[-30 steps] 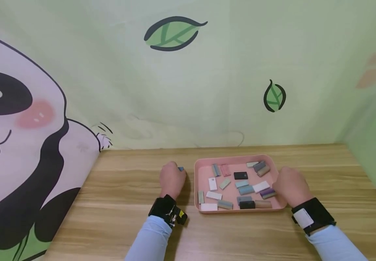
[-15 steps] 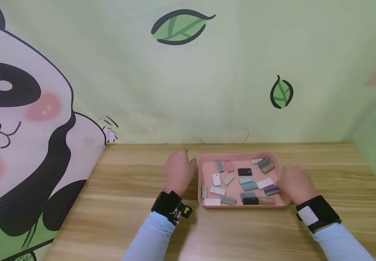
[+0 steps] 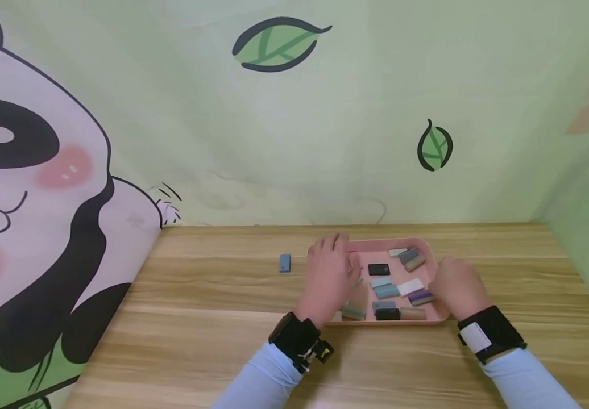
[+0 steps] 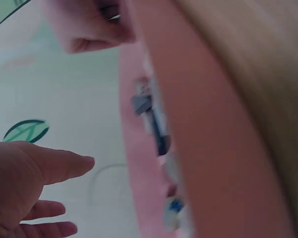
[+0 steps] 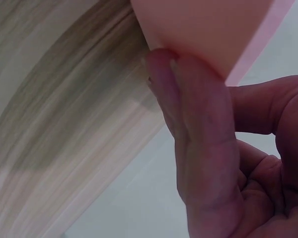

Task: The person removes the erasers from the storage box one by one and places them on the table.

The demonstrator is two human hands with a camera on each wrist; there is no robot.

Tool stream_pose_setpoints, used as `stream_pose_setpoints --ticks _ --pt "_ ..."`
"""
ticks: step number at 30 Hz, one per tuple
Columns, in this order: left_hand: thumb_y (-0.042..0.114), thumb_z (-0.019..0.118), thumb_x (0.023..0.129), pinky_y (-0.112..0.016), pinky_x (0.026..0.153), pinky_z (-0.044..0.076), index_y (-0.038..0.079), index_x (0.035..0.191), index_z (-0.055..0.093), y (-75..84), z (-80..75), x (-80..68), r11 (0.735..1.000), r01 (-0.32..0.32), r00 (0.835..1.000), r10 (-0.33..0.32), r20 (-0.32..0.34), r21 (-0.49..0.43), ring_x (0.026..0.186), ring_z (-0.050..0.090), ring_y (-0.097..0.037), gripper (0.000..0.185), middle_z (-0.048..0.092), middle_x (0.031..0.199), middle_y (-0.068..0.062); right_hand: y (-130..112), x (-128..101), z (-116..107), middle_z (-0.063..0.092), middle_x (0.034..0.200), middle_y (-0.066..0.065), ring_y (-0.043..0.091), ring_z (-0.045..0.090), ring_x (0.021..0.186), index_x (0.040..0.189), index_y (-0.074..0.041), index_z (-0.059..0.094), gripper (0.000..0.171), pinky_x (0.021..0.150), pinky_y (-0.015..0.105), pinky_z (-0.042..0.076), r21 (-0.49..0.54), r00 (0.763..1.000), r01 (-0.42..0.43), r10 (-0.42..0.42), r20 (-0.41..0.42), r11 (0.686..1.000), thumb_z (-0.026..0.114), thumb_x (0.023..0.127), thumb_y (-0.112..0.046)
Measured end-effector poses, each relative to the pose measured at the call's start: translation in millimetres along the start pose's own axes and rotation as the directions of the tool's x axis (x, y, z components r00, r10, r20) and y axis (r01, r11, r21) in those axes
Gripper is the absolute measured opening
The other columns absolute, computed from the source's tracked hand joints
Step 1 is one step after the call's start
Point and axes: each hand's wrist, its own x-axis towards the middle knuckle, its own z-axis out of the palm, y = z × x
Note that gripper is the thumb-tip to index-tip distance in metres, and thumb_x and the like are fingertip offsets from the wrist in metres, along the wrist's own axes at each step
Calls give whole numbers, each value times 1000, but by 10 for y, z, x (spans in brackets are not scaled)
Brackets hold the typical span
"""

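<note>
Panda-and-leaf wallpaper backed the wooden counter (image 3: 212, 341), where a pink tray (image 3: 417, 243) of small coloured blocks sat toward 1 o'clock from the person, with one blue block (image 3: 285, 262) lying alone on the bare wood well apart at the tray's 9 o'clock. Left hand (image 3: 331, 276) hovered over the tray's 9 o'clock half with its grip loose, fingers straight and holding nothing, covering the blocks there. Right hand (image 3: 457, 287) rested at the tray's 3 o'clock rim, fingers pressed against the wall, apparently to steady it; whether that grip curled round the rim could not be told.
</note>
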Motion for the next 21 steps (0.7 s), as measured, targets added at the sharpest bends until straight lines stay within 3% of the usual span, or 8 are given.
stream_pose_setpoints --ticks 4,7,11,15,21 --pt "40 56 89 -41 96 42 14 124 54 40 131 -44 997 -33 997 28 75 63 116 50 -21 43 57 123 -2 -15 -10 12 55 67 13 24 53 58 83 8 62 15 49 28 38 11 1000 -26 26 0 1000 60 80 -6" --pt "39 61 86 -38 86 48 17 119 55 67 192 -66 999 -31 989 24 146 45 112 50 -19 40 55 121 1 -16 -14 21 55 67 13 24 53 59 85 9 62 16 49 28 38 19 999 -41 41 2 999 60 80 -7" --pt "36 57 90 -33 74 50 17 116 57 91 281 -94 999 -30 973 19 231 43 96 49 -17 32 55 113 1 -10 -17 23 55 68 13 24 54 59 86 9 62 17 49 28 38 26 999 -45 45 8 999 60 80 -6" --pt "35 47 95 -31 66 48 14 110 59 100 345 -104 994 -64 959 38 280 86 82 49 -15 28 56 99 0 -7 -21 25 55 67 13 23 54 58 85 9 62 16 48 27 38 29 998 -54 54 20 998 60 80 -6" --pt "29 46 96 -29 60 44 10 100 60 95 403 -81 996 -73 942 53 332 47 67 48 -15 24 52 76 0 -5 -10 19 55 67 13 23 54 58 84 8 61 15 47 27 39 34 998 -62 61 14 997 60 80 -6"
